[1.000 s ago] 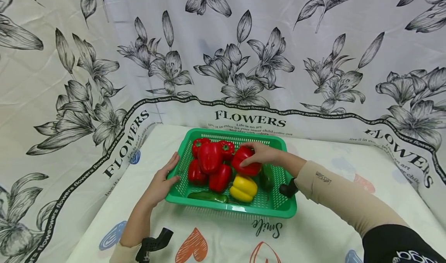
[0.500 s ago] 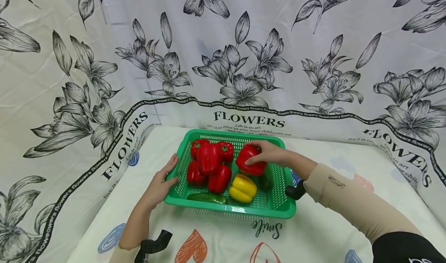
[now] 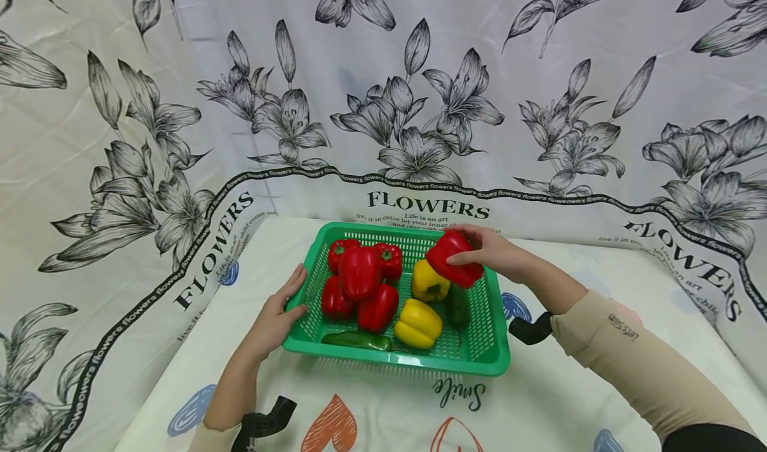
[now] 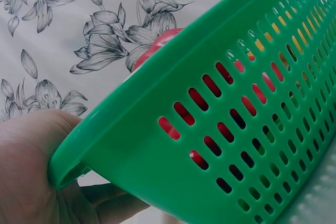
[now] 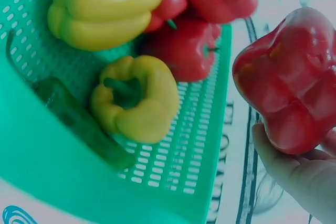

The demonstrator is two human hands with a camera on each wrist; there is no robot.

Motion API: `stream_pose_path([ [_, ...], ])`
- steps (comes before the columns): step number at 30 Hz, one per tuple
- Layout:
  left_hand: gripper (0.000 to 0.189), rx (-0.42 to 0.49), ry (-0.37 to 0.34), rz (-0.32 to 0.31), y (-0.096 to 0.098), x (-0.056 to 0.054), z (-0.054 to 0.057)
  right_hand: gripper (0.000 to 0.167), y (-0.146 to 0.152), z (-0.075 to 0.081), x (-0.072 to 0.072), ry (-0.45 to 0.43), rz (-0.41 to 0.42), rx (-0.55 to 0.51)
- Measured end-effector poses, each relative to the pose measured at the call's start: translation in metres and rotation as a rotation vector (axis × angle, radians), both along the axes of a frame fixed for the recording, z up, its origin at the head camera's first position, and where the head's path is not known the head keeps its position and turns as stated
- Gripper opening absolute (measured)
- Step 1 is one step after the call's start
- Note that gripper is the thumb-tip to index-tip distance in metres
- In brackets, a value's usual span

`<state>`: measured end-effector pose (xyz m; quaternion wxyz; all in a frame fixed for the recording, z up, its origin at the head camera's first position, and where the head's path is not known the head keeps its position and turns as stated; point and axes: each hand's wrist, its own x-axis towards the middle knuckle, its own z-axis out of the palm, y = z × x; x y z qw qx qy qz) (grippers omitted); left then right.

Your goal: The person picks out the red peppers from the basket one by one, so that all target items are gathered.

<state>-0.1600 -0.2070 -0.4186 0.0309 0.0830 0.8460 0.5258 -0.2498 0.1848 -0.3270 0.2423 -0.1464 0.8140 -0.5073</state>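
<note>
Gripping a red pepper [image 3: 446, 251] in the right hand [image 3: 499, 255], fingers and thumb wrapped about it, up near the basket's [image 3: 431, 363] far right corner. Touching the left rim with the left hand [image 3: 277, 313], fingers nearly straight, thumb apart. Below and left of the right hand: far yellow pepper [image 3: 428, 283], near yellow pepper [image 3: 418, 324], dark green vegetable [image 3: 459, 305]. Right of the left hand: heap of red peppers [image 3: 359, 273].
</note>
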Motion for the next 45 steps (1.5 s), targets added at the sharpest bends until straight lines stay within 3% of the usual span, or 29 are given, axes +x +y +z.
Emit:
stream_pose_path([
  [7, 0.063, 0.0, 0.008, -0.001, 0.0, 0.0, -0.002, 0.07, 0.033, -0.001, -0.005, 0.011, -0.106, -0.076],
  [15, 0.063, 0.002, 0.004, 0.001, 0.001, 0.0, -0.002, 0.065, 0.062, -0.005, 0.002, 0.0, -0.246, -0.161],
  [22, 0.064, 0.004, 0.013, 0.003, 0.001, 0.001, -0.002, 0.07, 0.083, -0.01, 0.011, -0.007, -0.305, -0.21],
  [31, 0.065, -0.007, 0.006, -0.003, 0.0, 0.0, -0.005, 0.071, 0.112, -0.027, 0.007, -0.065, -0.398, -0.253],
  [38, 0.065, -0.004, 0.005, -0.007, 0.0, -0.001, -0.007, 0.05, 0.122, -0.038, 0.009, -0.084, -0.493, -0.434],
  [45, 0.065, 0.0, 0.007, -0.001, 0.001, 0.0, -0.006, 0.073, 0.125, -0.056, 0.009, -0.077, -0.622, -0.514],
])
